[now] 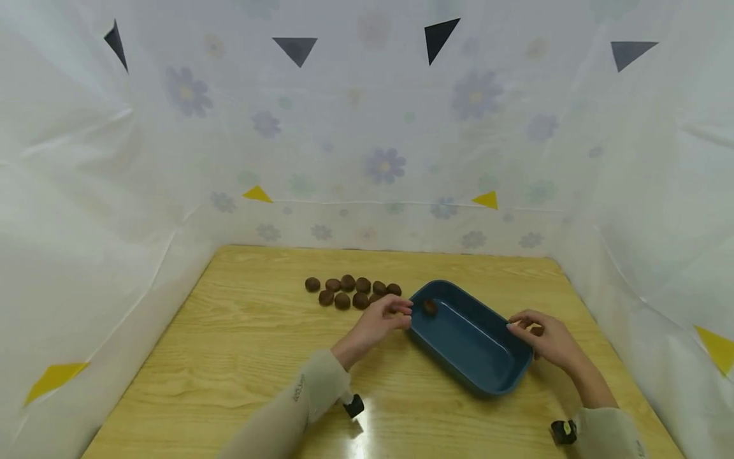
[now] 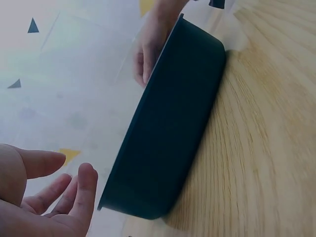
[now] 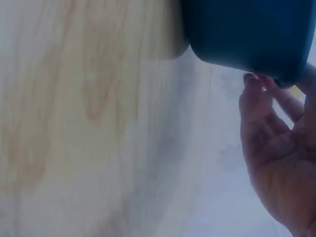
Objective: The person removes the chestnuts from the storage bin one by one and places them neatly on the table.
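Note:
A dark blue rectangular dish (image 1: 467, 335) stands slantwise on the wooden table. Inside it, near the far left corner, lies one small brown chestnut-like piece (image 1: 429, 308). My left hand (image 1: 378, 324) is beside the dish's left end, fingertips close to the rim and nothing between thumb and fingers; the left wrist view shows this hand (image 2: 54, 197) just off the dish wall (image 2: 163, 118). Over the right end is my right hand (image 1: 543, 338), thumb and index fingertips right at the rim. In the right wrist view its fingers (image 3: 254, 98) are loosely bent near the dish's corner.
Several brown round pieces (image 1: 342, 301) lie in two rough rows left of the dish, the nearest partly behind my left hand. White patterned sheeting (image 1: 367, 127) encloses the table (image 1: 229, 357) at the back and both sides.

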### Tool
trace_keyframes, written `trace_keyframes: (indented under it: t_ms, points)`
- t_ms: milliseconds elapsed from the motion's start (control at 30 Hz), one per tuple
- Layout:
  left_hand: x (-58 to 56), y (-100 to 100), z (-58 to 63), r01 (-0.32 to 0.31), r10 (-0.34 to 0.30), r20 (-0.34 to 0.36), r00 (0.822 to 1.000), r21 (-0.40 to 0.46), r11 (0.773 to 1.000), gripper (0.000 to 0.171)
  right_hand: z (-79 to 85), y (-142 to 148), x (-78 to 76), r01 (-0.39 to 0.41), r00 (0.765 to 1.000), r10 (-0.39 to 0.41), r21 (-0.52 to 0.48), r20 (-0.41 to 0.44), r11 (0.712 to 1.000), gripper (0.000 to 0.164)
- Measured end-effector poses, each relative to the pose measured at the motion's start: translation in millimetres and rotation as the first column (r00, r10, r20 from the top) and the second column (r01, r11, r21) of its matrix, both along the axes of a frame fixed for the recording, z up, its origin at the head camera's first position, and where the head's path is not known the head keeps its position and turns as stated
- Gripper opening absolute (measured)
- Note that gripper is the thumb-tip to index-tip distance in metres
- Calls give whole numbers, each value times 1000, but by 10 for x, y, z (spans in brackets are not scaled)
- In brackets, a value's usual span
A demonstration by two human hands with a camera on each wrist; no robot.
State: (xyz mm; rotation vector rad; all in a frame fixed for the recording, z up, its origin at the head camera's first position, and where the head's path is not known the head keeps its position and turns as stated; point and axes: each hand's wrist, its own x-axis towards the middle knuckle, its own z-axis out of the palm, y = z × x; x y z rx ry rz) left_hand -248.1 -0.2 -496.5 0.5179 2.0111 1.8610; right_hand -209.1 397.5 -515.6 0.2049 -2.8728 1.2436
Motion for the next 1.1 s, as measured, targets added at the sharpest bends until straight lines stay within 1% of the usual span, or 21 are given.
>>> trace_keyframes:
  t_ms: [100, 167, 267, 333, 400, 467, 533, 600, 700, 833, 900, 967, 1100]
  points:
    - [18, 84, 18, 10, -10, 23, 1000, 3, 1000, 37, -13, 3, -6, -42, 999, 41, -68, -16, 997, 33]
    - [23, 143, 33, 22, -22, 30, 999, 2, 1000, 37, -12, 6, -2, -73, 997, 72, -94, -9, 993, 31]
    - [20, 245, 51, 45, -45, 36, 998, 4, 999, 40, -17, 16, -2, -110, 993, 112, -82, 21, 991, 33]
    - [15, 330, 66, 51, -52, 45, 998, 21, 998, 44, -25, 17, -5, -106, 993, 109, -63, 53, 992, 34]
    - [13, 415, 74, 46, -49, 72, 996, 54, 998, 46, -46, 13, -13, -93, 993, 96, -40, 65, 995, 37]
    - [13, 493, 78, 32, -42, 110, 993, 94, 995, 49, -68, 1, -15, -78, 995, 79, -28, 57, 997, 39]
    - [19, 556, 85, 19, -36, 153, 988, 114, 993, 52, -92, -7, -22, -81, 995, 83, -35, 48, 996, 42]
    - [26, 613, 92, -4, -21, 193, 981, 127, 992, 55, -103, -16, -28, -100, 994, 103, -61, 43, 993, 44]
    - [29, 689, 110, -46, 21, 222, 975, 108, 993, 56, -97, -17, -47, -150, 986, 157, -112, 60, 982, 47]
    - [11, 774, 145, -134, 115, 242, 963, 64, 989, 56, -52, -22, -76, -216, 970, 230, -147, 82, 965, 46]
    - [-2, 809, 157, -169, 152, 254, 955, 46, 985, 57, -29, -26, -85, -234, 964, 249, -150, 90, 961, 46]
    - [-13, 832, 177, -182, 168, 268, 949, 31, 983, 61, -12, -38, -86, -250, 959, 265, -151, 94, 956, 47]
    - [-29, 871, 206, -155, 143, 317, 938, 14, 988, 73, -4, -56, -77, -249, 959, 267, -167, 95, 954, 48]
